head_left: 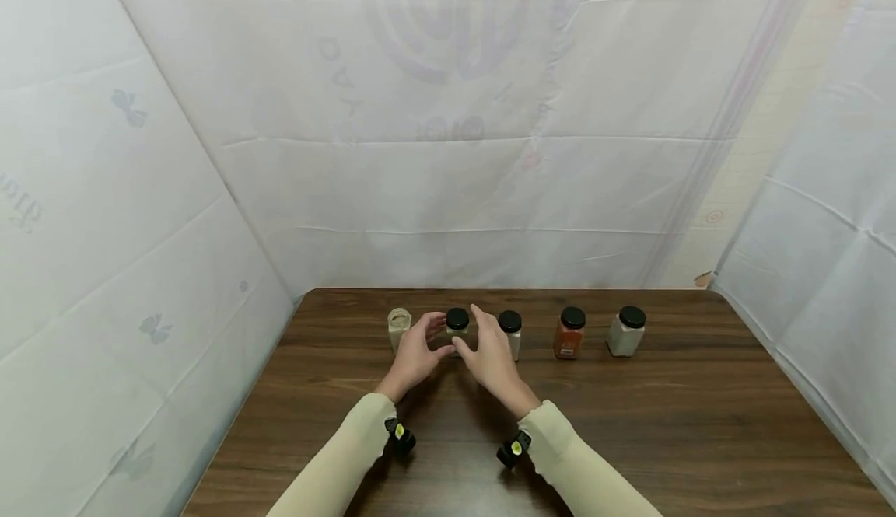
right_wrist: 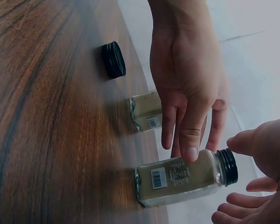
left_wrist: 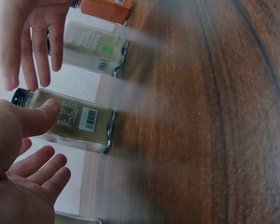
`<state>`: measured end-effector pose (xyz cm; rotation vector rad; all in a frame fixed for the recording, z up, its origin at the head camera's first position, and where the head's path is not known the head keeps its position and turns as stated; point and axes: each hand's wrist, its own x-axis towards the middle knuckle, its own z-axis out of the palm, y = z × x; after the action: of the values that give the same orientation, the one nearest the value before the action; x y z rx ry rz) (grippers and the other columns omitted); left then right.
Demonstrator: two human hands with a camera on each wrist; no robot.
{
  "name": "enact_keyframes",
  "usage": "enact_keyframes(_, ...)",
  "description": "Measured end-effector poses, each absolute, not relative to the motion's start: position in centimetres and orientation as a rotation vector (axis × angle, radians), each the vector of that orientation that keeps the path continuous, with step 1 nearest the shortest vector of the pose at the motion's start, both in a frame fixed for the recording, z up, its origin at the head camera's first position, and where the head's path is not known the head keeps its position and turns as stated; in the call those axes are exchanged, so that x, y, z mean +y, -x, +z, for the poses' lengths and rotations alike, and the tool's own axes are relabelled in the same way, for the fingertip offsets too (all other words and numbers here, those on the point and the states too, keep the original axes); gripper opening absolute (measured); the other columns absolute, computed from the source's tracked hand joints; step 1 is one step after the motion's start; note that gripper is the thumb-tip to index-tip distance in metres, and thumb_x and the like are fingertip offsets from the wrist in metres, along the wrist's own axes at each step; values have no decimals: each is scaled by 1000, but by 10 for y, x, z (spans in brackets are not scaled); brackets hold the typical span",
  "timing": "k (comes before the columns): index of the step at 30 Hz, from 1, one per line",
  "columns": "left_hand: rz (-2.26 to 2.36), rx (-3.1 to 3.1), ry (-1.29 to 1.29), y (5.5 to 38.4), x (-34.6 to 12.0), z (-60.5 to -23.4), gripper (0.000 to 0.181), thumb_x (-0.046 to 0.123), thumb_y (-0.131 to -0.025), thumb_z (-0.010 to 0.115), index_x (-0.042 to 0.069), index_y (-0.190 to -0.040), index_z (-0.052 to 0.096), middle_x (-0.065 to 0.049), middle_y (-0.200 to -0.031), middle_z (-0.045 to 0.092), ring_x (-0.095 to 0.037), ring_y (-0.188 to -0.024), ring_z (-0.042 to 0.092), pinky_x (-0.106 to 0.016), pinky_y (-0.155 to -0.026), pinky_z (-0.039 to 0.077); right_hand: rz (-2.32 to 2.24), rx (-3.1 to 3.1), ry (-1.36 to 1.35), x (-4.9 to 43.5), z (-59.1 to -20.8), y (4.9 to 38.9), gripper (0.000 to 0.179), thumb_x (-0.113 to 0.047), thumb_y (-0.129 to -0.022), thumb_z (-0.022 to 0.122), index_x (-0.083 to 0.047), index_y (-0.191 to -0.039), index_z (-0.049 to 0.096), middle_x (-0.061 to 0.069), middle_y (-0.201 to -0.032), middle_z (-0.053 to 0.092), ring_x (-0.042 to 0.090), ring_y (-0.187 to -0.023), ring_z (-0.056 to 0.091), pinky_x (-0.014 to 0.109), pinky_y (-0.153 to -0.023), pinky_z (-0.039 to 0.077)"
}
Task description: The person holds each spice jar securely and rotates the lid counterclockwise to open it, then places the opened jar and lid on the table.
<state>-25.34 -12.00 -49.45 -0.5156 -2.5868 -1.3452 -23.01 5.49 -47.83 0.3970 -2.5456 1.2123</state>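
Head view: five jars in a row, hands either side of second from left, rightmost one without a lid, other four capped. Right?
No: the leftmost jar is the one without a lid, as the head view shows; the rightmost jar has a black lid. The rest holds: five in a row, left hand and right hand either side of the second jar.

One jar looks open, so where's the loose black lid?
In the right wrist view, the loose black lid sits on the table at upper left, near the open jar.
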Motion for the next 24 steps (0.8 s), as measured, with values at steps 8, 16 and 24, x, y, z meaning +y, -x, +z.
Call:
enact_keyframes(8, -1338, -2617, 475, 259, -119, -500, 57, 9, -88, 83, 4, -139, 57, -17, -131, 67, -32, -123, 63, -45, -102, 53, 1239, -2528, -358, 51, -481, 235, 71, -21, -97, 74, 1, -155, 39, 25, -151, 46, 42, -135, 50, 54, -105, 48)
enact_keyframes(16, -1326, -2634, 466, 260, -118, -503, 55, 12, -88, 83, 4, -137, 60, -18, -131, 67, -32, -122, 65, -45, -100, 54, 1289, -2526, -337, 52, -484, 238, 67, -22, -99, 72, 1, -154, 41, 25, -151, 46, 42, -137, 48, 56, -106, 46)
enact_keyframes(24, -1365, -2637, 450, 263, -117, -505, 55, 12, -89, 82, 2, -138, 59, -19, -129, 67, -34, -120, 66, -45, -97, 55, 1308, -2533, -337, 52, -486, 241, 65, -22, -99, 71, 0, -153, 43, 25, -151, 47, 42, -137, 49, 56, -107, 46)
